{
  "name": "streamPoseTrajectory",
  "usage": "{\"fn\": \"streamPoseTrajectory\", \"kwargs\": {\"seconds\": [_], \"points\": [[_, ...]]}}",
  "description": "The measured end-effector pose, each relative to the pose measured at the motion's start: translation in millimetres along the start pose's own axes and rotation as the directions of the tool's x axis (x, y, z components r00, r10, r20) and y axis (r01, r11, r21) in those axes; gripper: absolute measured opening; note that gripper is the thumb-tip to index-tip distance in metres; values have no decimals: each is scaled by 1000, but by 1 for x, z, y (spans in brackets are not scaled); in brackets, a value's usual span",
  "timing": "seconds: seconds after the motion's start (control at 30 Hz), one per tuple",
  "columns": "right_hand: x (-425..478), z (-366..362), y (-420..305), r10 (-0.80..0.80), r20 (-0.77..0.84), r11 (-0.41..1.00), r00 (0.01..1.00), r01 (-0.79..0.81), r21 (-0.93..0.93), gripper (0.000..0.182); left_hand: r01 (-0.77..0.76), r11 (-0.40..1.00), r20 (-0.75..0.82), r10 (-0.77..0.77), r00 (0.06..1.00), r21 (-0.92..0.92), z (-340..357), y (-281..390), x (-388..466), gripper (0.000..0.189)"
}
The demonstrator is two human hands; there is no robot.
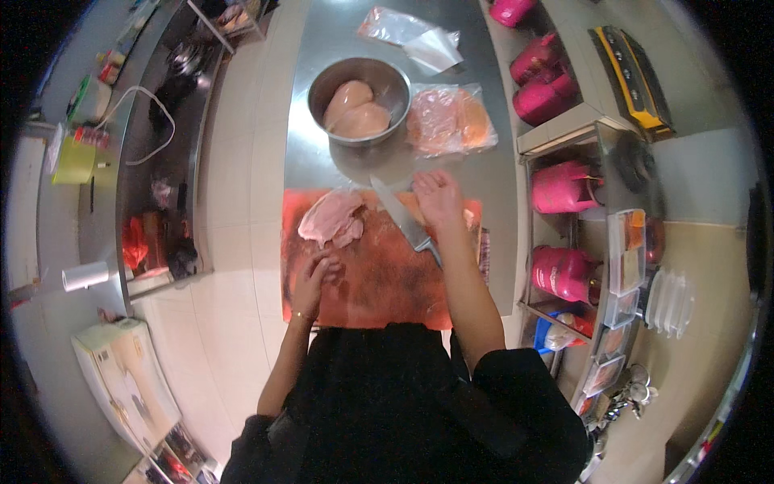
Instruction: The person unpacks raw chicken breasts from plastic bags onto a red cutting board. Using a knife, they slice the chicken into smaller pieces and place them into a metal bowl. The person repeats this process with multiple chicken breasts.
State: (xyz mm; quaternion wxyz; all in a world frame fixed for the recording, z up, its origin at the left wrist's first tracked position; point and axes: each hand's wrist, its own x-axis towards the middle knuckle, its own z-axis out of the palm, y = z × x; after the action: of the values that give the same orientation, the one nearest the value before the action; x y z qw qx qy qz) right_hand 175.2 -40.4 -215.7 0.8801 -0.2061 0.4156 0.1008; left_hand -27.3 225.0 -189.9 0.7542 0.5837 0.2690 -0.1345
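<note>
A red cutting board (pixel 387 284) lies in front of me on a steel table, its surface stained dark. On its upper left is a piece of raw chicken breast (pixel 331 216) with a ragged edge. Just below the meat, my left hand (pixel 314 278) hovers with loosely bent fingers and nothing in them. A chef's knife (pixel 400 213) rests diagonally on the board, tip towards the far left, its handle partly behind my right forearm. Beyond the blade, to its right, my right hand (pixel 436 196) is extended near the board's far edge and holds nothing.
Past the board stands a steel bowl (pixel 402 115) with raw chicken breasts (pixel 357 115). A clear plastic bag of meat (pixel 452 121) lies beside it, and a crumpled plastic wrapper (pixel 414 39) farther back. Pink gas cylinders (pixel 562 187) fill the shelf (pixel 526 242) at right.
</note>
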Motion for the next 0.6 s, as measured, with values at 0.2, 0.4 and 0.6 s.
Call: {"fn": "streamPoseTrajectory", "kwargs": {"seconds": [0.2, 0.4, 0.6], "points": [[-42, -34, -26, -234, 316, 831, 919, 358, -426, 35, -388, 687, 1, 491, 871, 614, 20, 45, 27, 41], [-63, -32, 32, -118, 547, 438, 829, 538, -720, 30, -498, 221, 311, 557, 770, 838, 7, 49, 108, 49], [-30, 8, 117, -177, 853, -436, 492, 738, -516, 58, -386, 381, 308, 251, 918, 840, 6, 61, 135, 49]]}}
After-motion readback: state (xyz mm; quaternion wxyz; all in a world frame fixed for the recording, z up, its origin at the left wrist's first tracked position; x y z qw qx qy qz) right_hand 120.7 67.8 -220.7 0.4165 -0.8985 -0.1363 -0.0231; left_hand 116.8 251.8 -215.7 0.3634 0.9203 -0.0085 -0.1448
